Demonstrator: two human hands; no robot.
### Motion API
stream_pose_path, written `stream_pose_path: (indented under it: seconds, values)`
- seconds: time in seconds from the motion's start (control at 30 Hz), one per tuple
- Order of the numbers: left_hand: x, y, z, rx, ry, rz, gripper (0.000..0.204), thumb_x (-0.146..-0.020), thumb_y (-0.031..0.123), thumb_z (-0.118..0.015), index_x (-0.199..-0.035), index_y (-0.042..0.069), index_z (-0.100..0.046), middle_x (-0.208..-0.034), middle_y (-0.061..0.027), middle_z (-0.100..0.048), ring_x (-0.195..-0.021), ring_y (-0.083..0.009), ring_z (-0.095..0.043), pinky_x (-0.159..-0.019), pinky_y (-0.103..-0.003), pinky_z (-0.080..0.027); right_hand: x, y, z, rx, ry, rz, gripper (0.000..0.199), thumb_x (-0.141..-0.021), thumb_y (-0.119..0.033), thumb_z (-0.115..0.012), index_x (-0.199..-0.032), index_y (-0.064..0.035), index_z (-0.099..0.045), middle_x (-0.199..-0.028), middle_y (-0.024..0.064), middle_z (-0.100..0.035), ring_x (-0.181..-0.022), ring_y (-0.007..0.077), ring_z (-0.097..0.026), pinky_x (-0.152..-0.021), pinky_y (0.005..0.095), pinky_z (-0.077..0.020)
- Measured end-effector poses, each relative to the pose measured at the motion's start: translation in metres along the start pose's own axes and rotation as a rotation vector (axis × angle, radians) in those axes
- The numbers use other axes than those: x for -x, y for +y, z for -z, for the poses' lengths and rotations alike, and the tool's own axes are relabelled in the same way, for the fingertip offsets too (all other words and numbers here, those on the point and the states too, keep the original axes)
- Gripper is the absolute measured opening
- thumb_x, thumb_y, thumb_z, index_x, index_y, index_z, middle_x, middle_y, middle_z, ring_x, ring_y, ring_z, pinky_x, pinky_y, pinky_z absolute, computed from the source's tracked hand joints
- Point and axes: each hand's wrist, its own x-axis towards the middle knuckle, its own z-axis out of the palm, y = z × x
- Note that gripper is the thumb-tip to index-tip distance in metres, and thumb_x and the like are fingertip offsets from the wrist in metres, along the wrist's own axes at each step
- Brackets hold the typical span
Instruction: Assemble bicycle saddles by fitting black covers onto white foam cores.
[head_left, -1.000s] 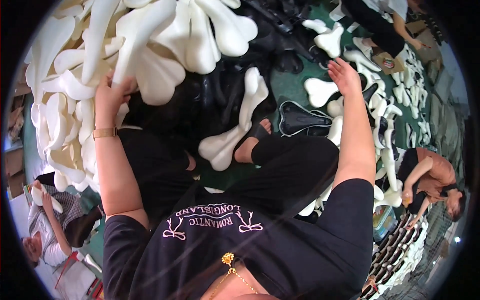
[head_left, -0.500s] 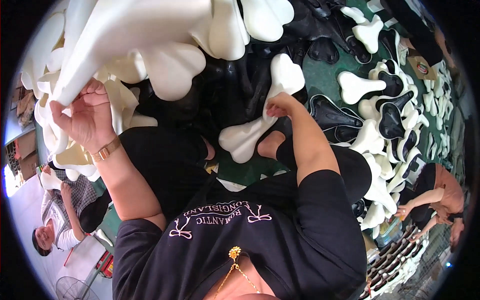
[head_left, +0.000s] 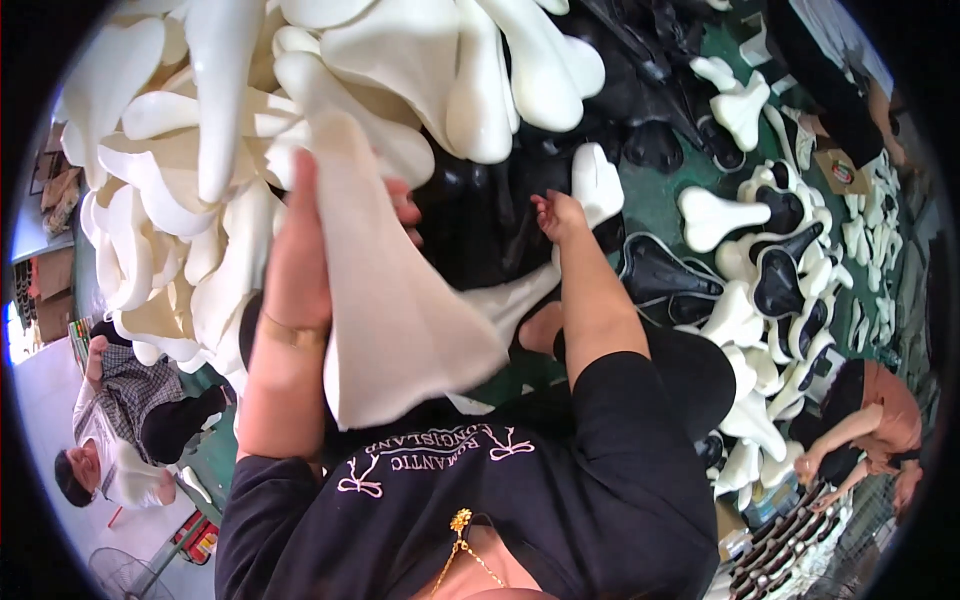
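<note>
a: where should i be looking first, on the left?
b: at the heap (head_left: 130, 170) of white bike seats; they are overlapping loosely, so gentle handling is probably sparing the neighbours.
a: and the left hand (head_left: 300, 250)?
b: it is gripping a white seat (head_left: 400, 310), thumb pressing one side, fingers wrapping the other. the narrow end is sitting in the hand; the wide end is facing the shirt (head_left: 450, 520).
a: is that working well?
b: i'm judging so, though the wide end is lacking support; a second hand could be steadying it.
a: what is the right hand (head_left: 560, 215) doing?
b: its fingers are curling partway; whether they are holding anything, i'm not able to tell. a second seat (head_left: 597, 185) is lying just beside it.
a: farther right?
b: a black, pale-rimmed saddle (head_left: 665, 272) is resting near the right forearm (head_left: 600, 300), so minding that elbow is making sense.
</note>
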Motion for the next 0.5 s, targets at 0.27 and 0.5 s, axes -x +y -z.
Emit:
stream_pose_path:
  seconds: [0.27, 0.5]
  values:
    - [0.023, -0.062, -0.001, -0.251, 0.017, 0.13, 0.042, -0.096, 0.034, -0.048, -0.122, 0.001, -0.044, -0.105, -0.016, -0.061, -0.095, -0.0254, -0.063, -0.081, -0.04, -0.053, 0.029, 0.016, -0.037, -0.328, 0.203, 0.279, 0.012, -0.096, -0.016, -0.052, -0.096, -0.0043, -0.055, -0.08, 0.0072, -0.064, -0.062, 0.0158, -0.062, -0.054, 0.0267, -0.0551]
    - [0.016, -0.052, 0.018, -0.115, -0.008, -0.031, 0.041, -0.099, 0.033, -0.04, -0.125, 0.001, -0.042, -0.103, -0.0157, -0.062, -0.093, -0.0249, -0.063, -0.083, -0.038, -0.052, 0.18, 0.002, -0.095, 0.325, -0.002, 0.686, 0.024, -0.095, -0.022, -0.055, -0.1, 0.0015, -0.053, -0.079, 0.0146, -0.064, -0.065, 0.0216, -0.066, -0.058, 0.0332, -0.0563]
